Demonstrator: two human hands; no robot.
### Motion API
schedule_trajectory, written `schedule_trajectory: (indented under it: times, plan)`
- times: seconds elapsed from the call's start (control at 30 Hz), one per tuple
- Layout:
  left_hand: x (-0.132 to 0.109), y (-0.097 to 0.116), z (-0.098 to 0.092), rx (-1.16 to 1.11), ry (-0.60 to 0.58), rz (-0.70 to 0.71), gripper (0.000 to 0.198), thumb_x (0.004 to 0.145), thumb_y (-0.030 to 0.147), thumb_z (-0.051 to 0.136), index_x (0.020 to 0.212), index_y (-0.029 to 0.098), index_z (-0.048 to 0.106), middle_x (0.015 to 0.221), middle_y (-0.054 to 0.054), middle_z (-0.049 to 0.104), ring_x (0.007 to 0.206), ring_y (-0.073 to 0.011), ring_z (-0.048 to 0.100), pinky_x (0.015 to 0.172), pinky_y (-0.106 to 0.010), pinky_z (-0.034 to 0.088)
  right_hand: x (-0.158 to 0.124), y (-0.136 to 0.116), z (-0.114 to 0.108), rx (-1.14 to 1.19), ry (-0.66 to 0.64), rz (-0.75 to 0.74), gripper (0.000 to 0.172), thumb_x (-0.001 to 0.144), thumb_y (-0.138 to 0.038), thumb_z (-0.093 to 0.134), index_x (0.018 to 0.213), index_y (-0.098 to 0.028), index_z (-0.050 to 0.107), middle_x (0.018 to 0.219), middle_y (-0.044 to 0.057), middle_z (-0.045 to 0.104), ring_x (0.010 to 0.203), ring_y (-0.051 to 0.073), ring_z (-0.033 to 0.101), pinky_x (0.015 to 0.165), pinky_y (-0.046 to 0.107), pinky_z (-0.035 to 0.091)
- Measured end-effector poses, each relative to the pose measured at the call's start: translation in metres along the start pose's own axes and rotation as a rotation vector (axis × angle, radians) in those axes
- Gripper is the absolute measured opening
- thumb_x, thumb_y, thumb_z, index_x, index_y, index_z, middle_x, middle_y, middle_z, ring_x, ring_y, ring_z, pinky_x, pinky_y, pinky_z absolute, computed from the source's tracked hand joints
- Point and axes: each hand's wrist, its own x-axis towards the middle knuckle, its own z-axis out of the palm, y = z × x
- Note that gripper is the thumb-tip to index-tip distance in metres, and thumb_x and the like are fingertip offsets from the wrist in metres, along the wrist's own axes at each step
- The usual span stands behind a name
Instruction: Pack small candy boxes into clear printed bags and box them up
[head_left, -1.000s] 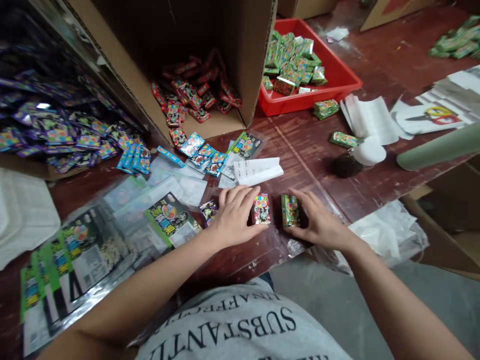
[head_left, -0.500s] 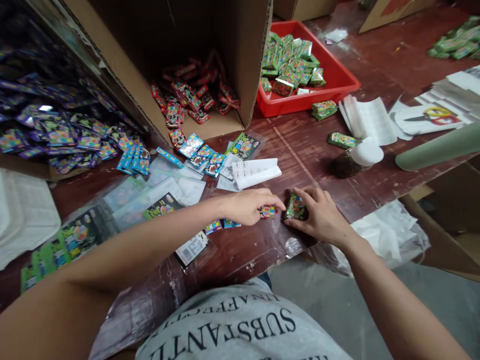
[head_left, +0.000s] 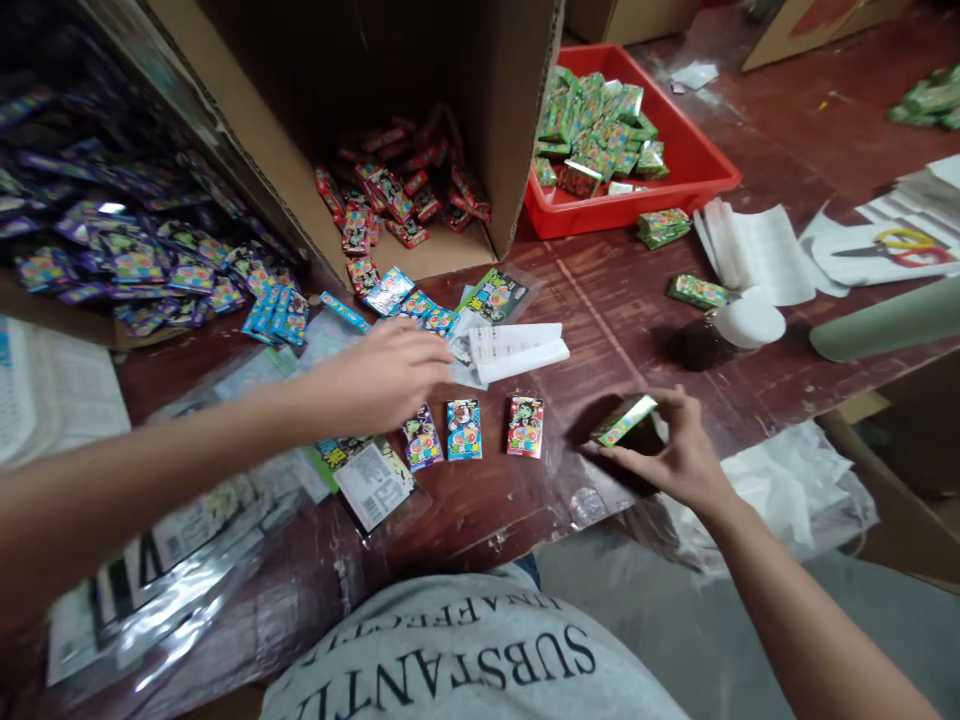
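Observation:
My right hand (head_left: 670,455) pinches a small green packet (head_left: 624,420) and tilts it up off the dark red table (head_left: 630,310). To its left a red packet (head_left: 524,427), a blue packet (head_left: 463,430) and a purple packet (head_left: 421,439) lie flat in a row. My left hand (head_left: 382,375) hovers above the table behind that row, fingers loosely curled and pointing at the loose blue packets (head_left: 420,308) and a folded white paper (head_left: 517,349). Nothing shows in it.
A cardboard box (head_left: 480,130) holding red packets (head_left: 397,195) lies on its side at the back. A red tray (head_left: 694,165) of green packets stands to its right. Purple packets (head_left: 127,255) are heaped at left. Printed clear bags (head_left: 187,540), white sheets (head_left: 757,250) and scissors (head_left: 892,245) lie around.
My left hand has let go of the red packet and lifted away to the back left, uncovering the row of packets. My right hand has tilted the green packet up off the table.

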Motion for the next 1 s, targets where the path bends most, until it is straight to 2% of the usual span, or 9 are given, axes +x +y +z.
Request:
schedule_trajectory:
  times: [0.1,0.17,0.23,0.3,0.4,0.53,0.73,0.87,1.0]
  plan:
    - [-0.080,-0.029,-0.030,0.038,-0.063,-0.146,0.030,0.094,0.025,0.053,0.118,0.029,0.071,0.125,-0.001,0.071,0.120,-0.0243,0.059,0.111,-0.052,0.038,0.000,0.011,0.005,-0.271,0.160,-0.053,0.034,0.094,-0.042,0.062,0.122,-0.027,0.055,0.104,0.011,0.060,0.099,0.035,0.064,0.085,0.056,0.055]
    - [-0.121,-0.028,-0.032,0.016,-0.129,-0.173,0.034,0.096,0.032,0.053,0.126,0.035,0.067,0.127,0.003,0.070,0.118,-0.0236,0.061,0.108,-0.051,0.041,0.002,0.005,0.011,-0.322,0.048,-0.195,0.020,0.098,-0.030,0.054,0.117,-0.029,0.060,0.102,0.011,0.062,0.093,0.032,0.063,0.080,0.052,0.055]
    - [-0.144,-0.015,-0.023,-0.006,-0.227,-0.176,0.049,0.090,0.033,0.063,0.138,0.039,0.059,0.144,0.003,0.062,0.129,-0.0275,0.057,0.113,-0.052,0.038,0.004,-0.007,0.017,-0.336,-0.132,-0.333,0.019,0.099,-0.026,0.053,0.114,-0.030,0.062,0.102,0.009,0.064,0.091,0.029,0.063,0.083,0.051,0.053]
    - [-0.150,0.001,-0.008,-0.011,-0.295,-0.146,0.073,0.079,0.027,0.074,0.146,0.040,0.051,0.156,0.000,0.050,0.141,-0.0313,0.049,0.119,-0.053,0.033,0.007,-0.021,0.016,-0.330,-0.271,-0.412,0.019,0.097,-0.038,0.060,0.115,-0.030,0.063,0.103,0.009,0.065,0.092,0.029,0.062,0.086,0.053,0.051]
    - [-0.138,0.013,0.015,-0.003,-0.292,-0.079,0.094,0.068,0.016,0.080,0.151,0.042,0.043,0.161,-0.001,0.043,0.148,-0.0305,0.042,0.124,-0.053,0.026,0.016,-0.034,0.012,-0.234,-0.302,-0.403,0.065,0.084,-0.063,0.071,0.135,-0.027,0.053,0.120,0.014,0.061,0.107,0.036,0.059,0.091,0.057,0.051]
    - [-0.117,0.010,0.032,0.008,-0.245,-0.017,0.100,0.065,0.013,0.081,0.153,0.038,0.040,0.157,-0.005,0.049,0.149,-0.0291,0.041,0.126,-0.052,0.020,0.032,-0.039,0.027,-0.164,-0.325,-0.422,0.113,0.079,-0.076,0.066,0.162,-0.021,0.011,0.160,0.024,0.032,0.144,0.044,0.037,0.112,0.063,0.039]
    - [-0.114,0.036,0.030,0.012,-0.195,-0.092,0.086,0.070,0.025,0.084,0.147,0.027,0.047,0.139,-0.011,0.062,0.135,-0.0329,0.053,0.124,-0.052,0.023,0.037,-0.054,0.072,-0.277,-0.431,-0.481,0.112,0.086,-0.078,0.054,0.164,-0.020,-0.002,0.165,0.021,0.030,0.148,0.041,0.036,0.121,0.064,0.027]
    - [-0.124,0.072,0.028,0.012,-0.196,-0.376,0.086,0.072,0.048,0.082,0.145,0.019,0.048,0.135,-0.016,0.060,0.121,-0.0370,0.058,0.108,-0.054,0.042,0.049,-0.081,0.085,-0.277,-0.417,-0.546,0.112,0.081,-0.085,0.052,0.164,-0.025,0.007,0.167,0.017,0.028,0.147,0.044,0.035,0.120,0.067,0.024]
    - [-0.145,0.102,0.039,0.009,-0.171,-0.676,0.086,0.071,0.050,0.080,0.142,0.013,0.049,0.135,-0.018,0.058,0.118,-0.0382,0.056,0.100,-0.053,0.047,0.066,-0.117,0.115,-0.227,-0.464,-0.669,0.107,0.080,-0.087,0.048,0.161,-0.022,0.022,0.165,0.018,0.031,0.146,0.044,0.035,0.120,0.066,0.026]
